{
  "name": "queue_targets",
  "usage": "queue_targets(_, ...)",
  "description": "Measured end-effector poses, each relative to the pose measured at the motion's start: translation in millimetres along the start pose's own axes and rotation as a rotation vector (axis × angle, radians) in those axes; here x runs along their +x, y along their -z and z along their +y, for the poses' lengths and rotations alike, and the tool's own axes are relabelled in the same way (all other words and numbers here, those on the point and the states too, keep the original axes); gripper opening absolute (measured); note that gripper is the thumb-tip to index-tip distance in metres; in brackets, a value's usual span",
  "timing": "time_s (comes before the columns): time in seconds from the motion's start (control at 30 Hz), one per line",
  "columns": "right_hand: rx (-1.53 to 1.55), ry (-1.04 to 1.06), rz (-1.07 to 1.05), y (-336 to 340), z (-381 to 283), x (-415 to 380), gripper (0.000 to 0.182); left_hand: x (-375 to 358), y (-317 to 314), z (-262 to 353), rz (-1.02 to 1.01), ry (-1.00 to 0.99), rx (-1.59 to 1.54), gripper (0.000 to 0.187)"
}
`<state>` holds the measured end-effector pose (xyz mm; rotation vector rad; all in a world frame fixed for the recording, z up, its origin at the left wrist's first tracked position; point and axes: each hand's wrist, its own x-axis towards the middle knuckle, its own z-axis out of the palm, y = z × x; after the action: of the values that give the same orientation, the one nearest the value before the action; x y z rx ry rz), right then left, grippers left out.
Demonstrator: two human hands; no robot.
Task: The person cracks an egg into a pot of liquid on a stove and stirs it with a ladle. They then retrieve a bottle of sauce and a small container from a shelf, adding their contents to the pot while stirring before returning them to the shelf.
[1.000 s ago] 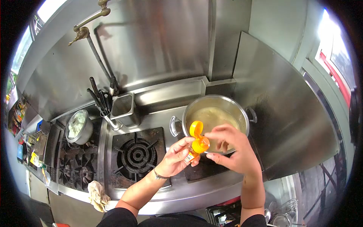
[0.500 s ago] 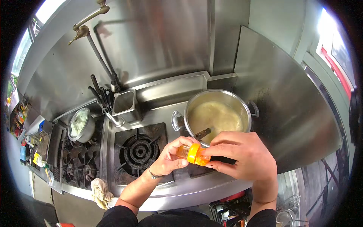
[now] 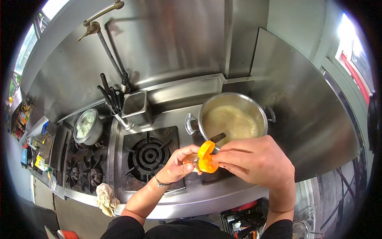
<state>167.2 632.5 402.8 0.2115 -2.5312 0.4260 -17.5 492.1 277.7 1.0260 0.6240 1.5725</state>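
My left hand (image 3: 174,166) is wrapped round a small clear spice jar (image 3: 192,160), which lies tilted sideways in front of the pot. The jar's orange cap (image 3: 207,164) faces right, with its flip lid standing up. Thumb and fingers of my right hand (image 3: 260,161) pinch at the cap's edge; whether a bit of something is between them is hidden. Just beyond my hands stands a large steel pot (image 3: 203,126) of pale, cloudy liquid (image 3: 230,121). A utensil's dark handle (image 3: 218,138) leans over its near rim.
Left of the pot is a burner (image 3: 151,155). Behind it stand a metal container (image 3: 136,104) and a holder of black-handled tools (image 3: 109,93). A bowl with white contents (image 3: 86,126) rests on the far-left stove. A cloth (image 3: 106,199) hangs at the front edge.
The jar's orange flip lid has opened and now stands up. My right fingers have shifted slightly at the cap, and the view has moved a little.
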Motion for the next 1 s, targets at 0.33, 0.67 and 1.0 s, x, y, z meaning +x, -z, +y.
queue_targets(0.33,0.029,-0.140,0.168,3.1,-28.0,-7.1,0.027,2.0,-3.3,-3.9,-0.225,-0.069,-0.324,0.049)
queue_targets(0.67,0.239,-0.387,0.374,-33.4,-17.3,-72.0,0.024,-0.9,1.4,20.1,-0.349,-0.117,-0.160,0.028)
queue_targets(1.0,0.291,-0.368,0.397,-52.9,-31.4,-56.9,0.026,0.4,-3.9,22.3,-0.303,-0.070,-0.118,0.037)
